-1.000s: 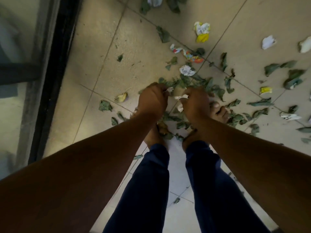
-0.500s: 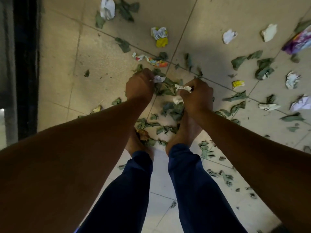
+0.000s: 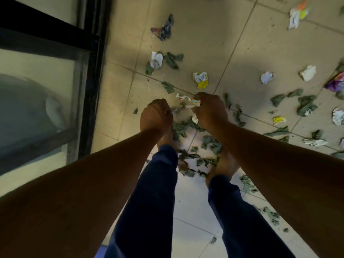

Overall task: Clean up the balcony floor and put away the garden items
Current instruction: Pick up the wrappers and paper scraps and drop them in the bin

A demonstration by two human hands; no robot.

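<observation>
arms: bare, sleeveless | trousers: dark blue | feet: bare

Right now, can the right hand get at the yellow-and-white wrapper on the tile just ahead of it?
Probably yes. The wrapper lies on bare floor just beyond the right hand, nothing between them. But that hand's fingers already grip crumpled paper scraps, so another pickup may be awkward.

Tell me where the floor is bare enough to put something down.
Bare: the beige tile between the black door frame and the white crumpled paper. Crowded: green dried leaves around the feet, scattered paper scraps on the right.
</observation>
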